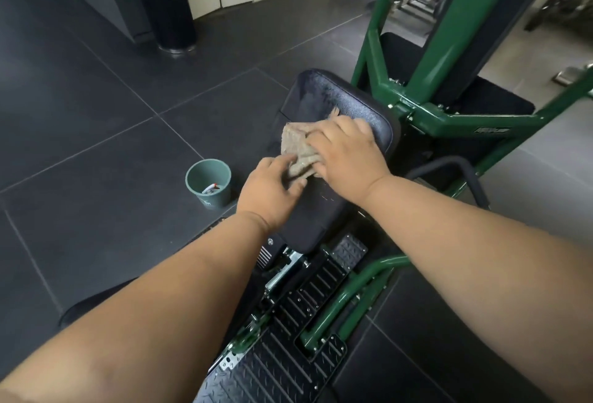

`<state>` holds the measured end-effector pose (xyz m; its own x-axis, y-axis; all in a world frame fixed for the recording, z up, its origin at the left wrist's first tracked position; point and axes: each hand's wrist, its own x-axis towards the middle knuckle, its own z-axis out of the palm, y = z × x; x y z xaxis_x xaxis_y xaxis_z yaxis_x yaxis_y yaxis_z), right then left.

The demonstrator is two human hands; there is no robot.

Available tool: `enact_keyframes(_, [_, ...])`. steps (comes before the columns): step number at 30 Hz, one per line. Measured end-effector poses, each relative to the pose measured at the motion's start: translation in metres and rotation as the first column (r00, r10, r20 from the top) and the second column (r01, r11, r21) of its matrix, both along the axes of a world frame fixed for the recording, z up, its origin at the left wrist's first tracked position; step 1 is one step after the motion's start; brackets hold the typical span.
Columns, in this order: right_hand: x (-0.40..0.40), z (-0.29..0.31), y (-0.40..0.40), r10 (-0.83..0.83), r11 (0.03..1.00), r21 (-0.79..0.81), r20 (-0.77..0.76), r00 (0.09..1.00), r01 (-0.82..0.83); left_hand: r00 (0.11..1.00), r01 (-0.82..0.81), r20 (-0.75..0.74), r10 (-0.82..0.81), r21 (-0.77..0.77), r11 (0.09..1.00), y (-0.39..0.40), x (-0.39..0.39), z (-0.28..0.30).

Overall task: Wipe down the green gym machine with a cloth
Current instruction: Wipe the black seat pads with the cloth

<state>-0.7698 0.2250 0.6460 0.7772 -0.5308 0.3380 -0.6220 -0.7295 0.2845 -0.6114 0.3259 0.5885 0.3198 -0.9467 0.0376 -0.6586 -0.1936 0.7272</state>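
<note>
On the black seat pad (337, 104) of the green gym machine (449, 49), a beige cloth (296, 150) is pressed flat against the upholstery. The right hand (348, 158) is laid over the cloth's right portion, fingers extended and bearing down on it. The left hand (272, 192) is held at the cloth's lower-left corner; the corner appears pinched between thumb and fingers, though the contact is partly hidden.

Progress, judged: a streaked, lighter patch is seen on the pad's far half, which suggests wiping there is under way. The near half of the pad shows no such streaks. The green frame tubes and the black treaded footplates (282, 354) show no sign of wiping and are judged outstanding. The task is estimated to be at an early stage.

A green cup (208, 184) is noted on the floor tiles (96, 113), left of the pad.
</note>
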Motion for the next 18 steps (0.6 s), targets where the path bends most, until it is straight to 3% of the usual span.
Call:
enact_keyframes(4, [-0.016, 0.028, -0.018, -0.031, 0.999, -0.018, -0.014, 0.999, 0.031, 0.999, -0.012, 0.041, 0.010, 0.042, 0.999, -0.016, -0.004, -0.001])
enact_keyframes(10, [-0.038, 0.043, -0.043, -0.111, 0.992, 0.079, 0.097, 0.989, 0.103, 0.973, -0.220, 0.093, 0.209, 0.135, 0.966, -0.033, 0.008, 0.000])
enact_keyframes(14, [-0.038, 0.034, -0.045, -0.114, 0.981, 0.186, 0.312, 0.943, 0.057, 0.982, -0.184, -0.039, 0.185, 0.033, 0.982, -0.039, -0.018, 0.007])
enact_keyframes(18, [-0.041, 0.028, -0.049, -0.117, 0.975, 0.222, 0.409, 0.905, 0.026, 0.968, -0.251, -0.012, 0.250, -0.064, 0.966, -0.066, -0.034, 0.013])
